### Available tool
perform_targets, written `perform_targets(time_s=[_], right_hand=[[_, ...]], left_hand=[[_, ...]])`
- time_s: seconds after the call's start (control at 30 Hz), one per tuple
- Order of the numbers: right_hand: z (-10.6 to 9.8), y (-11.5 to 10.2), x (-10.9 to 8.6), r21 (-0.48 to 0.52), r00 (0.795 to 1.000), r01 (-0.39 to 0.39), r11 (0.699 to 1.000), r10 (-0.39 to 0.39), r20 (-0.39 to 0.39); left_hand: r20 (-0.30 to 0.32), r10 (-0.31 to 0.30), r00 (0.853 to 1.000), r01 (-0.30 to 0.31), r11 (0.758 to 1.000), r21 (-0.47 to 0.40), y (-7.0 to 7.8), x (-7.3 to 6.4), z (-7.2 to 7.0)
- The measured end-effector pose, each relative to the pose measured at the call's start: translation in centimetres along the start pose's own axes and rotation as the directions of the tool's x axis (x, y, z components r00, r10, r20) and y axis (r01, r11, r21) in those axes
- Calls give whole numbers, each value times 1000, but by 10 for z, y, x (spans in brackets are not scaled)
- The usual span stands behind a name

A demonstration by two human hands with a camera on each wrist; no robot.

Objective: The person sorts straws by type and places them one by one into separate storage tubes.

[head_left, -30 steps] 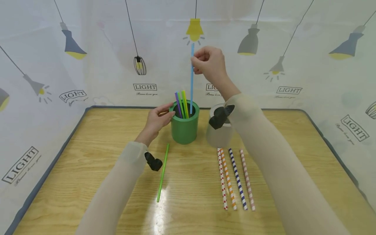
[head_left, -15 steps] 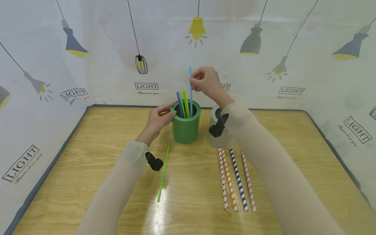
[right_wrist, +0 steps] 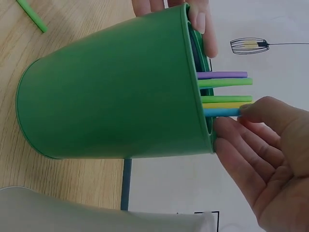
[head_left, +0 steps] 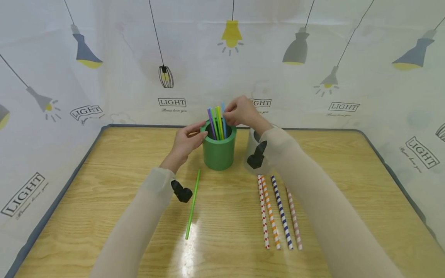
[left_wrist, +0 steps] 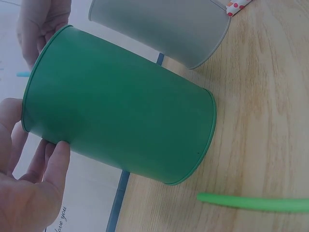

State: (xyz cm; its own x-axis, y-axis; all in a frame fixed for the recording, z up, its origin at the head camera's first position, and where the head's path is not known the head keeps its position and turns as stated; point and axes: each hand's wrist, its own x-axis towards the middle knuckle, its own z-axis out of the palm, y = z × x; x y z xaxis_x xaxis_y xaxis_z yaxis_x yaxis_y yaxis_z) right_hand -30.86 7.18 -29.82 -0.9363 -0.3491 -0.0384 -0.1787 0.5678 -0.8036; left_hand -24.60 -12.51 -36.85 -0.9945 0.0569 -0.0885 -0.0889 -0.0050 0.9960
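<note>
A green cup (head_left: pixel 218 155) stands upright on the wooden table, with purple, green and yellow drinking straws (right_wrist: pixel 227 82) poking out of its mouth. My left hand (head_left: pixel 185 142) steadies it from the left, thumb and fingers at the rim and side. Above the cup's right side, my right hand (head_left: pixel 243 112) pinches the top of a light blue straw (right_wrist: pixel 222 112) between thumb and finger. Most of that straw is inside the cup, its lower end hidden. The other right fingers lie close to the rim in the right wrist view.
A grey cup (left_wrist: pixel 164 24) stands just right of the green one, partly covered by the right wrist. One green straw (head_left: pixel 192 204) lies in front at left. Several patterned paper straws (head_left: pixel 282 212) lie in front at right. A printed cloth wall (head_left: pixel 139 46) rises behind.
My right hand has come down with the light blue straw, which has sunk from standing tall to nearly level with the other straws. The left hand has stayed at the green cup.
</note>
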Motion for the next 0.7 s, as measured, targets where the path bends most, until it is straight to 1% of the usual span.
perform_targets(time_s=[0.1,0.27,0.47,0.6,0.7], right_hand=[[2,1,1,-13,1000,-22,1000,22,14],[5,2,3,-47,999,-37,998,38,18],[8,2,2,-75,999,-47,996,47,1],[9,2,2,-80,999,-48,996,48,-1],[7,0,0,-68,998,-60,996,61,17]], left_hand=[[-1,8,1000,-8,1000,4,-1,0,0],[-1,12,1000,-12,1000,1,-1,-1,0],[-4,9,1000,-9,1000,-7,-1,0,0],[-4,6,1000,-6,1000,-6,-1,0,0],[-3,4,1000,-4,1000,-5,0,0,-1]])
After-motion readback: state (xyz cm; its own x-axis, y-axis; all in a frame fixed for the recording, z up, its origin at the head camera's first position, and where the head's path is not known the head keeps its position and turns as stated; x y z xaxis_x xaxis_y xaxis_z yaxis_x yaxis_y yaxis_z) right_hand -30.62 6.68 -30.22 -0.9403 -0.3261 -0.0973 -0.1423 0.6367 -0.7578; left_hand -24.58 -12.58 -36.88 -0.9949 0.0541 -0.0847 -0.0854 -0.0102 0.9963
